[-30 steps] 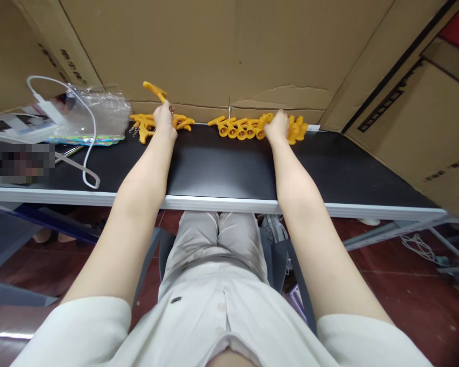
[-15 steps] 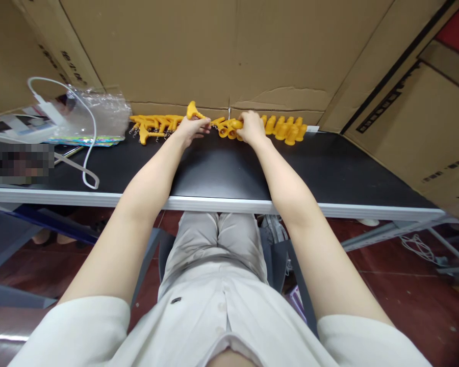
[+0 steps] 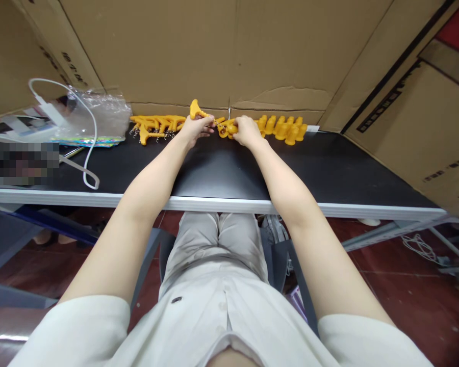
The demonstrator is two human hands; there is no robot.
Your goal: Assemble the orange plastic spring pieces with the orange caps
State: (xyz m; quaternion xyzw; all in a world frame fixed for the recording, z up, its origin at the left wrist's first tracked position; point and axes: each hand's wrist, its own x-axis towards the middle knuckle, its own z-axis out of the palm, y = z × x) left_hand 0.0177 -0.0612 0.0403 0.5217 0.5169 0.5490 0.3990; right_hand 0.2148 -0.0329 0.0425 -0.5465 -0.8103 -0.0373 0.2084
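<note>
Near the back of the black table, my left hand (image 3: 198, 128) pinches a corkscrew by its yellow T-shaped handle (image 3: 195, 109). Its metal spiral points right, toward my other hand. My right hand (image 3: 248, 131) is closed around a yellow cap (image 3: 232, 129), a hollow cylinder partly covered by the fingers. The spiral's tip and the cap are close together; whether they touch I cannot tell. More yellow pieces lie between and behind the hands. Left of my left hand lies a row of yellow corkscrews (image 3: 156, 124). Several yellow caps (image 3: 286, 127) stand upright to the right.
A cardboard wall (image 3: 237, 56) rises behind the black table (image 3: 222, 173). On the left are a clear plastic bag (image 3: 103, 109), a white cable (image 3: 95, 132) and a blurred-out patch. A silver edge strip (image 3: 222, 205) runs along the table front.
My left hand has moved slightly right with the corkscrew. My right hand has shifted slightly left with the yellow cap, so the two are closer together.
</note>
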